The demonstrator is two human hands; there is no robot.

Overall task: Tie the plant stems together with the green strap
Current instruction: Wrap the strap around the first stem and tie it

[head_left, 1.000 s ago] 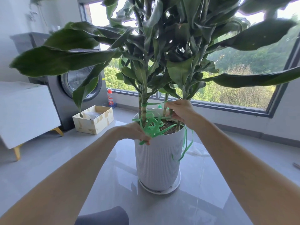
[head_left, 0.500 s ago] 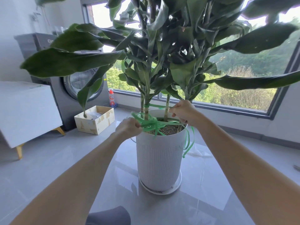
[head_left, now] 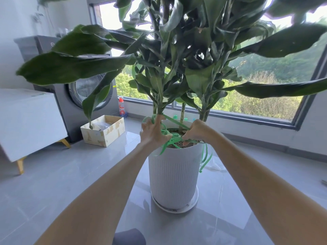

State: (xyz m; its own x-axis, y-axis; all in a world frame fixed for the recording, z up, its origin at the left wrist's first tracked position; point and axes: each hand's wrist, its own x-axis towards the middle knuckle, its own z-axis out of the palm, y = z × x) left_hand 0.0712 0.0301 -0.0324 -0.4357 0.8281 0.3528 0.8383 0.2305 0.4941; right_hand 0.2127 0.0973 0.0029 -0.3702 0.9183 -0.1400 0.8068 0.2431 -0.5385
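A big leafy plant grows in a white ribbed pot (head_left: 173, 174) on the grey floor. Three thin stems rise from the soil: the left stem (head_left: 159, 106), the middle stem (head_left: 182, 117) and the right stem (head_left: 203, 114). The green strap (head_left: 177, 123) runs from the left stem across to my right hand, and loose coils lie on the soil and hang over the pot's right side. My left hand (head_left: 154, 133) is at the left stem, fingers stretched up with strap looped across them and the bunch under its thumb. My right hand (head_left: 196, 131) pinches the strap by the right stem.
A taped cardboard box (head_left: 104, 131) sits on the floor to the left, in front of a grey washing machine (head_left: 85, 96). A white cabinet (head_left: 26, 121) stands at far left. A red-capped bottle (head_left: 122, 108) is by the window sill. Broad leaves hang overhead.
My left hand has moved from the pot's left rim up to the left stem, fingers now stretched out. The strap now runs taut between the stems. My right hand dropped slightly toward the rim.
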